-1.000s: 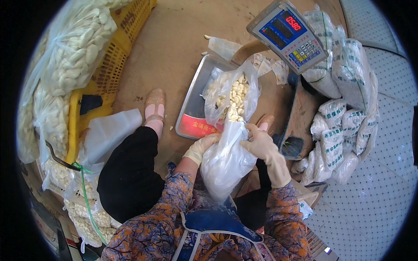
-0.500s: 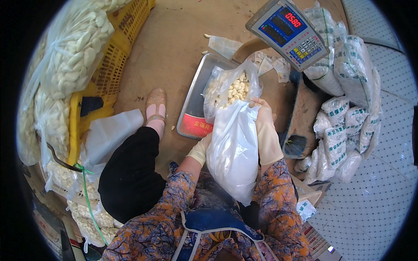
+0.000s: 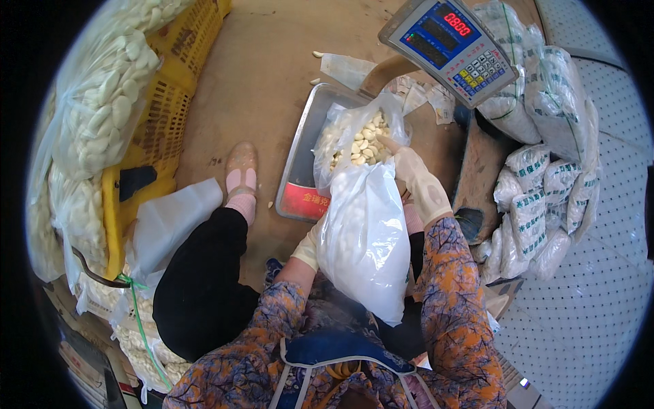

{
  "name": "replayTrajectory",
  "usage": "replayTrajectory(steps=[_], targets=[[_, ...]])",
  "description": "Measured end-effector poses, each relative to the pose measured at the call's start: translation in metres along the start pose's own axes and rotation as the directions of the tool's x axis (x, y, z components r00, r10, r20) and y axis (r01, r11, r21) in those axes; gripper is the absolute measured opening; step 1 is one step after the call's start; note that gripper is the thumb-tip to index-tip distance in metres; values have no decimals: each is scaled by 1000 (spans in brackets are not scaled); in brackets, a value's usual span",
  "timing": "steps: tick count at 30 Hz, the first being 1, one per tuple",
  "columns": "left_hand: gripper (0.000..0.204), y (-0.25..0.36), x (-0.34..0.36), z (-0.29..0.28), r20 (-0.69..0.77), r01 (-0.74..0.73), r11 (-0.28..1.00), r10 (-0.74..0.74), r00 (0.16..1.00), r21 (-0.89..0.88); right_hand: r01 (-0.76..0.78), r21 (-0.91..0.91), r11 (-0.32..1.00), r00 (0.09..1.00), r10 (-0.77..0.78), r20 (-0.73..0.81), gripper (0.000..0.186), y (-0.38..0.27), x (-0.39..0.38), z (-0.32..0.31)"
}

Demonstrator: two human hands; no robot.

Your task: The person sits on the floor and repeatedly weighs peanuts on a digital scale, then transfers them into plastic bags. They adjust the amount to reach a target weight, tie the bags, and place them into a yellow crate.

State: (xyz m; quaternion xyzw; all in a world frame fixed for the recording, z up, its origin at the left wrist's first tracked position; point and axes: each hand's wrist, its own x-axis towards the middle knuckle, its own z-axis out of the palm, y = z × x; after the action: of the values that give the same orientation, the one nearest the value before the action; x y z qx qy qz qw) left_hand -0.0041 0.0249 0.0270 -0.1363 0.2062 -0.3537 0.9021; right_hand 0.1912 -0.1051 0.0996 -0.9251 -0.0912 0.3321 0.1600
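My left hand [image 3: 306, 247], in a cream glove, holds the left side of a white plastic bag [image 3: 361, 238], its fingers hidden behind it. My gloved right hand [image 3: 415, 177] is at the bag's top right, index finger stretched out over pale cloves, which look like peeled garlic [image 3: 368, 142], in a clear bag [image 3: 328, 160]; its other fingers are near the white bag's mouth. The clear bag rests on the steel pan [image 3: 296, 180] of a scale, whose display head [image 3: 443, 54] shows red digits. The white bag's mouth overlaps the clear bag.
A yellow crate [image 3: 174, 109] stands left with big bags of cloves [image 3: 109, 109]. A translucent sheet [image 3: 174, 221] lies beside my left leg. Paper scraps [image 3: 347, 68] lie behind the scale. Stacked packed white bags [image 3: 528, 218] are at right, beside a dotted grey surface [image 3: 579, 307].
The white bag has swung more upright between my hands. My right hand has moved up toward the cloves, index finger now extended. The scale's red reading has changed.
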Motion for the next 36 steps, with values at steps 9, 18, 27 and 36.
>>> replayTrajectory(steps=[9,18,27,36], targets=[[49,2,-12,6,22,-45,999,45,999,-26,-49,-551,833,995,90,49,34,27,-67,-37],[45,-5,-29,38,-258,-80,993,100,961,87,253,-289,923,908,-123,401,24,-3,-183,-38],[43,-3,-15,3,143,-15,988,38,989,-156,299,-392,870,886,-405,-224,50,-51,-69,-81],[45,-3,-14,-10,127,-29,988,49,991,-153,643,-504,576,726,-669,161,33,-158,-32,-14]])
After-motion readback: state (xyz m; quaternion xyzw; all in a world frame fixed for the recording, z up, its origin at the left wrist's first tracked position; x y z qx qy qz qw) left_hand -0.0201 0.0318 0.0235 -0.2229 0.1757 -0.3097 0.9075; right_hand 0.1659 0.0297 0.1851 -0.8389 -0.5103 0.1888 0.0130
